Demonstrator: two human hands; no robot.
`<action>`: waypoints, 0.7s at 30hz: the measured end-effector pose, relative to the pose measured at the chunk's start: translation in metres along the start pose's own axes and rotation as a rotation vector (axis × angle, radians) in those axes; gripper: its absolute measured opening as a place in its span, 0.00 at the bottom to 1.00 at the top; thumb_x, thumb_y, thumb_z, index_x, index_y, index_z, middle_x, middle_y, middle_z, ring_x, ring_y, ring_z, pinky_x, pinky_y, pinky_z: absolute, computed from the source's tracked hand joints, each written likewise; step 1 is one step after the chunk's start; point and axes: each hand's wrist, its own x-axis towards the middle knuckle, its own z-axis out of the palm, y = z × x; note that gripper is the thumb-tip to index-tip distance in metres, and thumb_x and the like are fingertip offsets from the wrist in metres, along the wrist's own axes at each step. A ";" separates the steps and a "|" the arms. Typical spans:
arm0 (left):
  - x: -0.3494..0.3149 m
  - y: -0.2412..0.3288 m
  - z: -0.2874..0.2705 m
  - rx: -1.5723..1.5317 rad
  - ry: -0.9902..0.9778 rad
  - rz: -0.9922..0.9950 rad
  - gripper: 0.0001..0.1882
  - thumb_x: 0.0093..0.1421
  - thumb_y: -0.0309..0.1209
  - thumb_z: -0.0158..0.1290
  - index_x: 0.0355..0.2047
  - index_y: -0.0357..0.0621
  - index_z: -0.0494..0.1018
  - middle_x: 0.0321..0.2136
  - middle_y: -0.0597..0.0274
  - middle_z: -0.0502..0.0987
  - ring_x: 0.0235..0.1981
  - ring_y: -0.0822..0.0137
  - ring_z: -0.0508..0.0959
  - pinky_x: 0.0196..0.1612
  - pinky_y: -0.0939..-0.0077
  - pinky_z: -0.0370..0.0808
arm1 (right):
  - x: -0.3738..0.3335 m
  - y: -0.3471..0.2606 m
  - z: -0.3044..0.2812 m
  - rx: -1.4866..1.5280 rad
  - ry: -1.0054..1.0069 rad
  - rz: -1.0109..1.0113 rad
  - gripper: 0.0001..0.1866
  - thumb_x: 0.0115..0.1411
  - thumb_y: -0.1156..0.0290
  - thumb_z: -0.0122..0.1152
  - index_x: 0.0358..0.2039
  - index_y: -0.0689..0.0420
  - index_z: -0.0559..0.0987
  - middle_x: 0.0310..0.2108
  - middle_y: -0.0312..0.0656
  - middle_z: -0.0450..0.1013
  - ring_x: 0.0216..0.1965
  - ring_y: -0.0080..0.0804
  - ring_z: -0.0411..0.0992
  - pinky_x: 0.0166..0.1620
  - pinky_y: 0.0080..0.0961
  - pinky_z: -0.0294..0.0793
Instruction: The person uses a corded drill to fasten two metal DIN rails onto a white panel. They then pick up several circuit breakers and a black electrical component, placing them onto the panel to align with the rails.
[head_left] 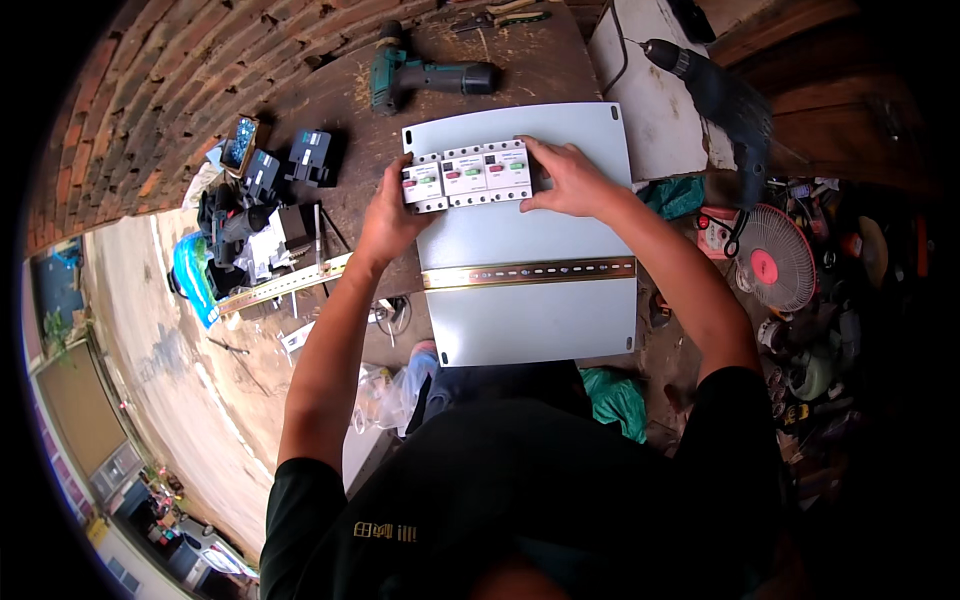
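Three white motor circuit breakers (467, 185) with red and green buttons form a row over the upper part of a pale grey metal mounting plate (530, 325). My left hand (390, 215) grips the left end of the row. At the right end, my right hand (568, 180) closes on the last breaker, thumb at its lower edge and fingers at its upper one. A narrow seam shows between the left breaker and the other two. Whether the row rests on the plate or is held just above it, I cannot tell. Below it, a brass-coloured slotted DIN rail (530, 273) crosses the plate.
A green and black cordless drill (430, 77) lies on the brown table beyond the plate. Dark contactor-like blocks (311, 158) and another slotted rail (285, 284) are at the left. To the right are a larger drill (715, 100), a fan (775, 258) and cluttered tools.
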 end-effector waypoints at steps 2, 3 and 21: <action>0.000 0.006 0.002 0.014 0.007 0.026 0.52 0.45 0.24 0.72 0.67 0.41 0.54 0.56 0.42 0.72 0.57 0.50 0.76 0.58 0.61 0.75 | -0.001 0.005 -0.006 0.087 -0.023 -0.007 0.56 0.42 0.63 0.81 0.70 0.59 0.60 0.57 0.53 0.70 0.52 0.44 0.70 0.58 0.35 0.72; -0.002 0.014 0.000 0.005 0.007 0.024 0.53 0.45 0.24 0.72 0.67 0.41 0.52 0.57 0.42 0.72 0.57 0.51 0.76 0.59 0.61 0.75 | 0.002 0.003 -0.006 0.140 -0.038 -0.019 0.56 0.42 0.63 0.81 0.70 0.59 0.60 0.59 0.53 0.69 0.54 0.43 0.70 0.59 0.34 0.72; -0.017 0.019 0.016 0.076 0.156 -0.127 0.62 0.39 0.36 0.77 0.69 0.42 0.50 0.57 0.43 0.73 0.58 0.46 0.74 0.61 0.58 0.72 | -0.001 0.006 -0.017 -0.162 0.012 -0.263 0.49 0.48 0.58 0.77 0.65 0.68 0.64 0.60 0.57 0.68 0.60 0.53 0.68 0.62 0.39 0.69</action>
